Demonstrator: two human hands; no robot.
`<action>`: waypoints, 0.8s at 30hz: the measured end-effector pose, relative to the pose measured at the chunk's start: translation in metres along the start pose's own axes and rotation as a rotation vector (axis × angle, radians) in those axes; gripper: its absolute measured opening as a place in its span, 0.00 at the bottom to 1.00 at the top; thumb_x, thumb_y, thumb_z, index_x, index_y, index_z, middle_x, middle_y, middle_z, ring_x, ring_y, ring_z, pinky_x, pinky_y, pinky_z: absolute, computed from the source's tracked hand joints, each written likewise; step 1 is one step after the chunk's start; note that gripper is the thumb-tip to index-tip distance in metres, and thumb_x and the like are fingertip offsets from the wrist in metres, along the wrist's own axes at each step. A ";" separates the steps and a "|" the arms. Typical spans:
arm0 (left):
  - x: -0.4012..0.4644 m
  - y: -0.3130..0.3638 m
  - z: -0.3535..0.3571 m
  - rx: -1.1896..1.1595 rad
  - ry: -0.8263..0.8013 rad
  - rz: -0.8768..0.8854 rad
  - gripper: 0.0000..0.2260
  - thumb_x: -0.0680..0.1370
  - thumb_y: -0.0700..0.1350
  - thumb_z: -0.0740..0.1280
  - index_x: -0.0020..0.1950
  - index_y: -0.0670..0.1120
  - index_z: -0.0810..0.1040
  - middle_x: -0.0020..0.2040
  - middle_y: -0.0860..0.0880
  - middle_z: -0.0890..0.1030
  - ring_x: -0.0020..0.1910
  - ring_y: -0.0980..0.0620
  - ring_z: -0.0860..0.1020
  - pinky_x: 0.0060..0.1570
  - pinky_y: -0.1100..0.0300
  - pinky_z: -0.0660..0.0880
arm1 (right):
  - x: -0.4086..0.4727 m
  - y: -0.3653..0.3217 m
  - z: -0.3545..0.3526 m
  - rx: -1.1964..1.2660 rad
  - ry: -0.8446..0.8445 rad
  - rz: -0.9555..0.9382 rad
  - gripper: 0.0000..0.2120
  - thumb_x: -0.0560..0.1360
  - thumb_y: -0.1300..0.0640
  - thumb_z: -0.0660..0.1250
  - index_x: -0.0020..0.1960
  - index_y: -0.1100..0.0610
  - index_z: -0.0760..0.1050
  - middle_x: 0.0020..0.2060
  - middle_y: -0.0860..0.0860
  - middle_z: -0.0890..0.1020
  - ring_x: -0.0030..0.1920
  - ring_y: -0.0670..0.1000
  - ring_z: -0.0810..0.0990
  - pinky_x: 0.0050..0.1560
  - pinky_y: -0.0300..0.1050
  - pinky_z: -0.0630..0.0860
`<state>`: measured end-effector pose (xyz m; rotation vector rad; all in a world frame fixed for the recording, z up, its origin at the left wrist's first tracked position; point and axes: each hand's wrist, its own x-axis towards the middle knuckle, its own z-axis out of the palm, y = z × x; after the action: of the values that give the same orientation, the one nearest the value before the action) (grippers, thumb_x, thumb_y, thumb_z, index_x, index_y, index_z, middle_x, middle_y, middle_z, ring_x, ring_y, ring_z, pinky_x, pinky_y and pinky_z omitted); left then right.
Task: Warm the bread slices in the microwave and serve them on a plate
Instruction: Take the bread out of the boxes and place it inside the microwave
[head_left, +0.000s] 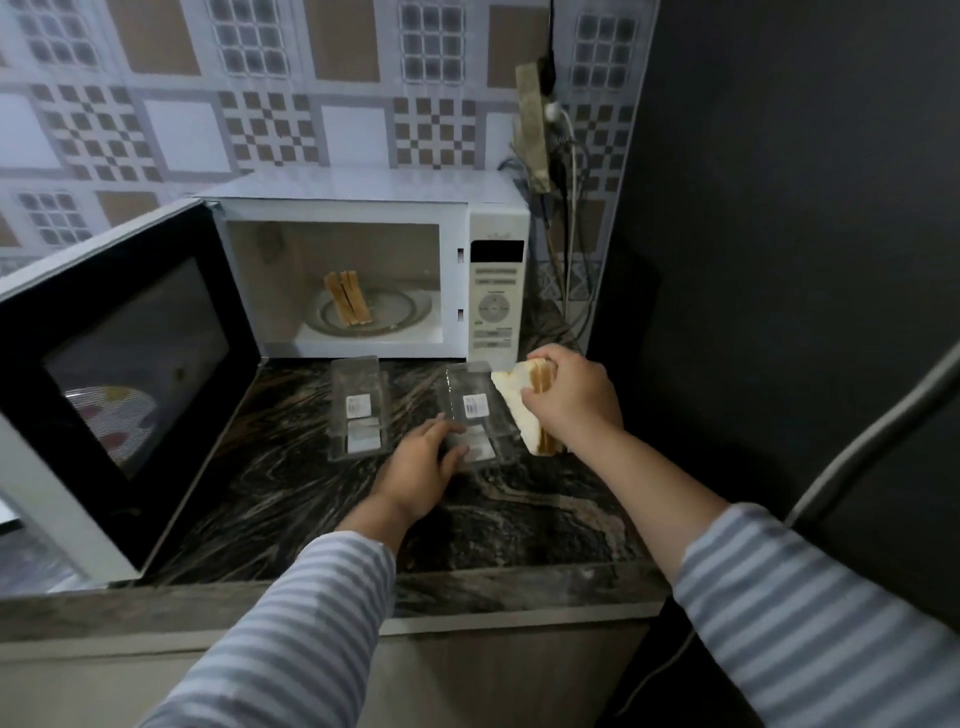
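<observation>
Bread (522, 410): a stack gripped in the right hand (571, 397) just beside the clear tray (475, 415) steadied under the left hand's (421, 467) flat fingers, two slices (348, 299) already standing in the open microwave (363, 270) beyond both hands; heating, plating outstanding.

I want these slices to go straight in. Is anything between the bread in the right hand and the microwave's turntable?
Nothing visible blocks the way. The microwave door is swung open, and the bread in the right hand has a free path. Two slices already stand on the turntable, with room beside them.
</observation>
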<state>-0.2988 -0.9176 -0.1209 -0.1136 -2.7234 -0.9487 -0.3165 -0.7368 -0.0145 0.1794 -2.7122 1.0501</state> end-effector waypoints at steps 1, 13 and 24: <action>0.001 0.004 -0.008 0.012 0.022 0.005 0.12 0.80 0.46 0.63 0.62 0.45 0.76 0.64 0.43 0.76 0.65 0.46 0.73 0.61 0.61 0.67 | 0.006 -0.009 -0.001 -0.007 -0.015 -0.017 0.16 0.72 0.56 0.70 0.59 0.48 0.76 0.49 0.49 0.80 0.49 0.52 0.79 0.44 0.44 0.77; 0.029 -0.082 -0.100 0.266 0.210 -0.243 0.20 0.82 0.51 0.56 0.71 0.45 0.68 0.71 0.44 0.69 0.72 0.45 0.64 0.69 0.49 0.63 | 0.103 -0.095 0.057 -0.002 -0.142 -0.051 0.14 0.71 0.58 0.71 0.55 0.50 0.76 0.51 0.51 0.80 0.46 0.53 0.77 0.39 0.41 0.70; 0.071 -0.189 -0.083 0.424 -0.134 -0.270 0.25 0.82 0.55 0.49 0.78 0.48 0.53 0.79 0.53 0.49 0.78 0.54 0.45 0.74 0.50 0.45 | 0.201 -0.118 0.170 0.002 -0.146 -0.024 0.14 0.72 0.57 0.71 0.57 0.48 0.76 0.53 0.51 0.80 0.46 0.52 0.75 0.43 0.43 0.71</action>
<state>-0.3789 -1.1179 -0.1529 0.2855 -3.0488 -0.4116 -0.5163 -0.9452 -0.0093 0.2992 -2.8301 1.0732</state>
